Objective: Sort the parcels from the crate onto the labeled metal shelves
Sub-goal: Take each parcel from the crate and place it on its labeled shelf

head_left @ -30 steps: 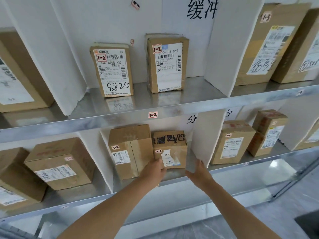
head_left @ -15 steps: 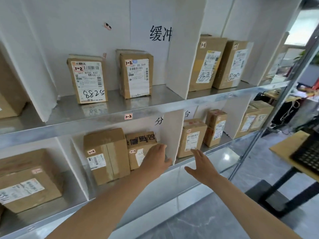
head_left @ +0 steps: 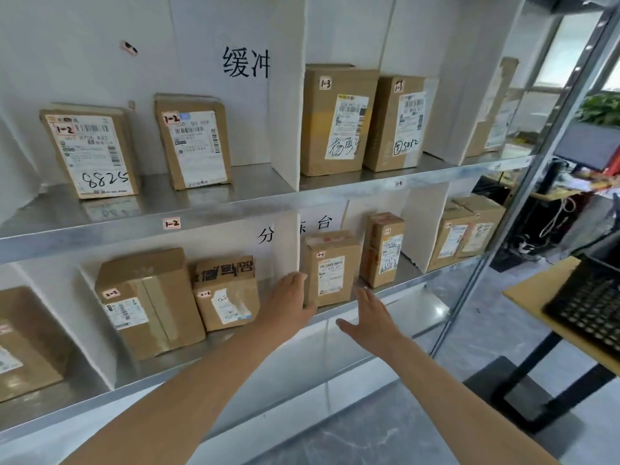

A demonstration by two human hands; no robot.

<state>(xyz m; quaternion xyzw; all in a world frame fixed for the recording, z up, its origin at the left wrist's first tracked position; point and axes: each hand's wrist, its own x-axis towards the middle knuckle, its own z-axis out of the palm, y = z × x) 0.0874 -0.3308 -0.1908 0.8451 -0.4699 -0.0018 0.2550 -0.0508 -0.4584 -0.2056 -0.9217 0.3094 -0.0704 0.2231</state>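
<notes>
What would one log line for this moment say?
left hand: open, empty, at lower shelf divider | right hand: open, empty, before shelf edge | parcel: shelved

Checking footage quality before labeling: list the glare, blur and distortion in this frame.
Head view: wide-angle bending bows the shelf edge and right upright; glare on the floor; window blown out; black crate and parcel labels soft; both hands sharp enough, left hand, right hand.

Bright daylight is coming in from the window (head_left: 567, 62) at the right, glaring off the metal shelves (head_left: 235, 209) (labels are blurring slightly); wide-angle distortion is bending the edges.
</notes>
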